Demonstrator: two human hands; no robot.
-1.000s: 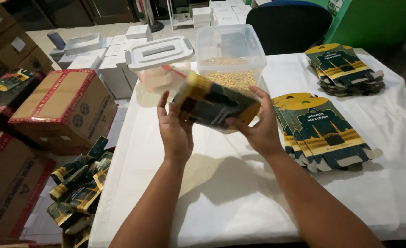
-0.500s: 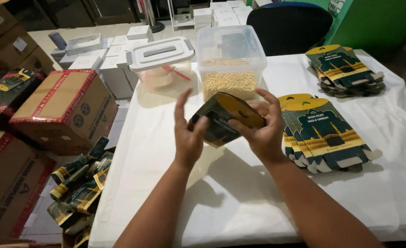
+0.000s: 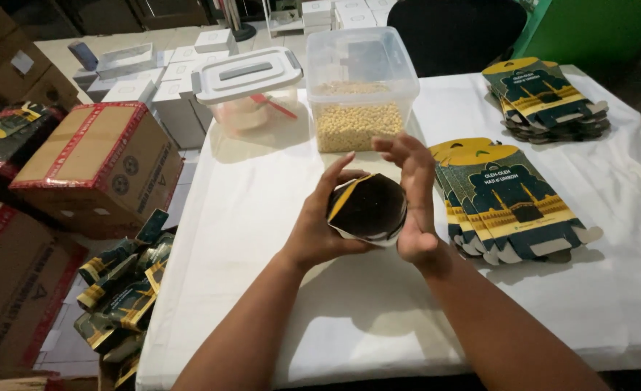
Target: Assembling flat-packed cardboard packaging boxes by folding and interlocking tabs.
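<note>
A small dark green and yellow carton [image 3: 367, 208] sits between both palms above the white-covered table [image 3: 262, 217], its open end facing me. My left hand [image 3: 320, 221] cups its left side. My right hand [image 3: 413, 192] presses its right side with fingers spread upward. A stack of flat carton blanks [image 3: 512, 199] in the same colours lies just right of my right hand.
A clear tub of pale beans [image 3: 360, 90] and a lidded clear container [image 3: 252, 87] stand at the table's far side. A second stack of blanks [image 3: 545, 98] lies far right. Cardboard boxes [image 3: 92, 163] and folded cartons [image 3: 121, 289] fill the floor on the left.
The carton came down from in front of the tubs toward me and turned its open end my way. Both hands shifted around it and now squeeze its sides.
</note>
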